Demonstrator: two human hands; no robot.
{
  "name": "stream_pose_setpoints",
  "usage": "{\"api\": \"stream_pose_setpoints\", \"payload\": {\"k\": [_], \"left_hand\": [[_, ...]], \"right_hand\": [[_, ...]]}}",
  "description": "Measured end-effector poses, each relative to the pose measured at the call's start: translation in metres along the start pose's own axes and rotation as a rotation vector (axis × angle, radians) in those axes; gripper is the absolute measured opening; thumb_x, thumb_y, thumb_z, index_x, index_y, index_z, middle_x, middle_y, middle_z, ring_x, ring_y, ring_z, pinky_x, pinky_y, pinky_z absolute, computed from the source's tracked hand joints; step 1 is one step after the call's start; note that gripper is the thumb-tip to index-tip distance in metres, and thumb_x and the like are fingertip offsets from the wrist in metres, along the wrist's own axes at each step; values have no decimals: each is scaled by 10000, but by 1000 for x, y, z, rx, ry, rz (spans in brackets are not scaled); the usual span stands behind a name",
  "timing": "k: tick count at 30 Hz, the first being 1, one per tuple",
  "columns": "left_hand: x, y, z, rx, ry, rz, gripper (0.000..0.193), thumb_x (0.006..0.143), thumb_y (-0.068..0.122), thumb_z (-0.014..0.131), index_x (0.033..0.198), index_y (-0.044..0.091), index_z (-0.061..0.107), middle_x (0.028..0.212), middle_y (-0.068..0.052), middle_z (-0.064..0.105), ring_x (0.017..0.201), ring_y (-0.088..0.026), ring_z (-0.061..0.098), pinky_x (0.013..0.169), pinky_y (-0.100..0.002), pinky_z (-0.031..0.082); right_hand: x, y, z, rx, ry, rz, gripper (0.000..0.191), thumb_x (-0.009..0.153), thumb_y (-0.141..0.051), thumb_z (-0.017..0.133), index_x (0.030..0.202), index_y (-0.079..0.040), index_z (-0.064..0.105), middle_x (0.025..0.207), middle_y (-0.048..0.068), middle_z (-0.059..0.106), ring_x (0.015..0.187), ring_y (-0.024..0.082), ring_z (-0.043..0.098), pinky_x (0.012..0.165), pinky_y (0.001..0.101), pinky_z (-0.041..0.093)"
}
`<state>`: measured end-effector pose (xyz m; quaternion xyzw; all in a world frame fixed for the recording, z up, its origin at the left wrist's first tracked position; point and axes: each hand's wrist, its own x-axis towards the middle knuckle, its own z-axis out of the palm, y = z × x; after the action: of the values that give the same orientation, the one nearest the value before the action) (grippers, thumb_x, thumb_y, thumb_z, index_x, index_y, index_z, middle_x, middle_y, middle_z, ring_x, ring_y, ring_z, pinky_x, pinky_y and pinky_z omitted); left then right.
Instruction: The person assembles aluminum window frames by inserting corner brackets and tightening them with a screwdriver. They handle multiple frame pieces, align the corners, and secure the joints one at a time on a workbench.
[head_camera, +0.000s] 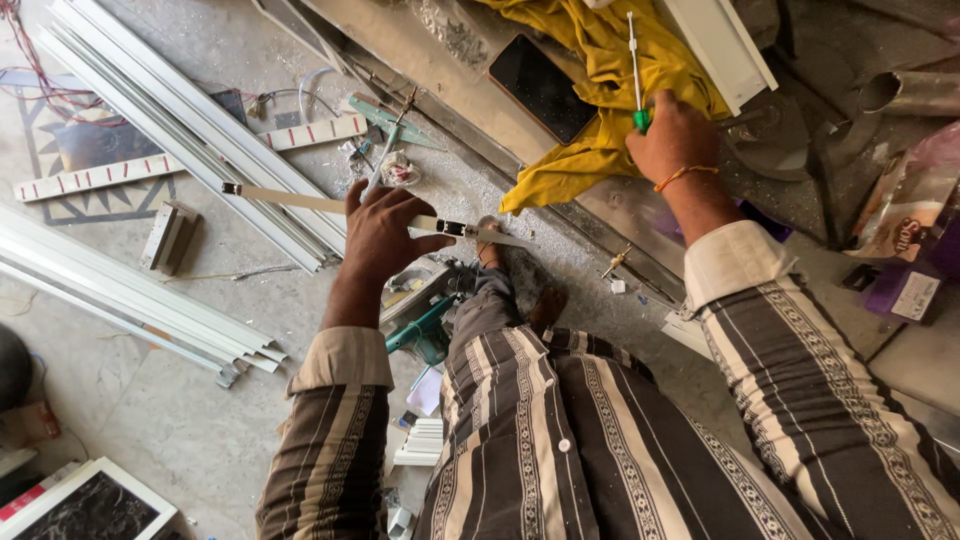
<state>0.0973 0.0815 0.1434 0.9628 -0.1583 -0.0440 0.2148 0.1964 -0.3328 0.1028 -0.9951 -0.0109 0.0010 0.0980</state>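
Note:
My left hand (382, 232) grips a long thin beige strip (290, 201) with a small dark fitting (452, 228) near its right end, held level above the floor. My right hand (672, 136) is closed on the green handle of a screwdriver (634, 62), whose white shaft points up over a yellow cloth (600, 90). A black phone (540, 86) lies beside the cloth on the workbench. Both sleeves are brown-and-cream striped.
Bundles of white aluminium profiles (170, 120) lie across the concrete floor at left. A teal power tool (425, 332) sits below my left hand. A circular saw blade (790, 130) and a snack packet (900, 215) are at right. A framed dark panel (90, 505) rests at bottom left.

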Motion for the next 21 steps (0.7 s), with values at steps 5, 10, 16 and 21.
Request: {"api": "stream_pose_setpoints", "payload": {"k": [5,10,16,21], "left_hand": [[-3,13,-5,5,69,-45,644,629,658,886,1044,180,770,1131,-43,720,1302,-285,557,1213,-621,112],[-6,38,6,37,254,-18,699,650,695,882,1060,150,729,1158,-61,675,1343,-313,511,1228,-627,74],[-12,56,29,70,392,-156,617,682,665,878,881,134,636,1127,-35,621,1413,-328,440,1195,-706,32],[-15,51,39,75,402,-177,648,689,690,884,850,122,618,1132,-37,616,1419,-332,429,1176,-743,20]], "right_hand": [[-22,-1,-19,827,18,198,244,1020,-189,582,1227,-69,630,935,95,705,748,230,689,620,369,554],[-98,-26,-38,1208,-157,96,271,1050,-162,508,1235,-38,663,873,1,622,577,95,490,455,258,415],[-154,-58,-51,876,-208,-246,264,909,-216,786,1128,-89,715,967,30,733,806,107,677,703,260,562],[-160,-66,-50,930,-209,-204,257,889,-205,815,1087,-70,723,1046,43,748,933,120,701,827,271,562]]}}
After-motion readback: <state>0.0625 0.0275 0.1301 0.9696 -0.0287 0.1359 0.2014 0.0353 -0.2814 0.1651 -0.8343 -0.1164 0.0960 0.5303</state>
